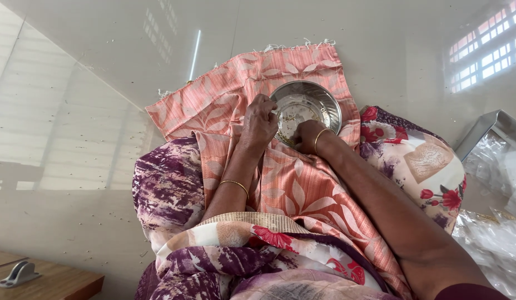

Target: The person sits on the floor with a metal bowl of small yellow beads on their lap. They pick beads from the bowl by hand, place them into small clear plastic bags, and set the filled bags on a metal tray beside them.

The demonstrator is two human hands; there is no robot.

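From my head camera, my left hand (pixel 259 119) curls its grip over the near rim of the steel bowl (pixel 306 108) on the striped cloth (pixel 224 94) across my lap; my right hand (pixel 306 135) pinches inside it, on what I cannot tell.

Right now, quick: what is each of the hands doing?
Left hand: fingers curled, pinching at the rim of the steel bowl; what it pinches is too small to tell.
Right hand: inside the bowl, fingers hidden; cannot tell.
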